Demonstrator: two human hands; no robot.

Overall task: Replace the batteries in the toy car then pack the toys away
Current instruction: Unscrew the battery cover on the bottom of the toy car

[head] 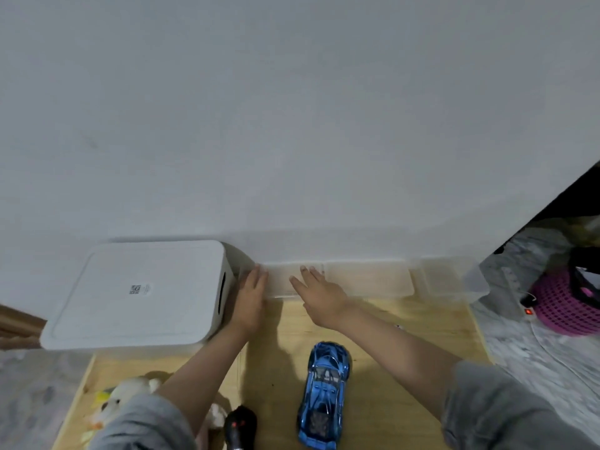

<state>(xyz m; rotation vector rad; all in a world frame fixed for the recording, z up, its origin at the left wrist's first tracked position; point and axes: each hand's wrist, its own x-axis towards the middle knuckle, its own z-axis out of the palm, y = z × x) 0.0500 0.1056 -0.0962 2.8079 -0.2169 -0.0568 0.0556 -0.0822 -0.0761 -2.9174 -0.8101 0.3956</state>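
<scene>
A shiny blue toy car [324, 394] lies on the wooden board, nose pointing away from me. A black remote control [239, 427] sits to its left near the bottom edge. A white plush toy [123, 397] lies at the lower left, partly behind my left sleeve. Against the wall stands a clear plastic box [367, 280]. My left hand [250, 297] reaches with straight fingers to the box's left end. My right hand [319, 293] lies flat with spread fingers on its front and top.
A large white lidded bin [139, 293] stands at the left against the wall. A second clear container [454, 279] sits right of the clear box. Off the board at right are a pink basket [565, 306] and a power strip with a white cable [529, 311].
</scene>
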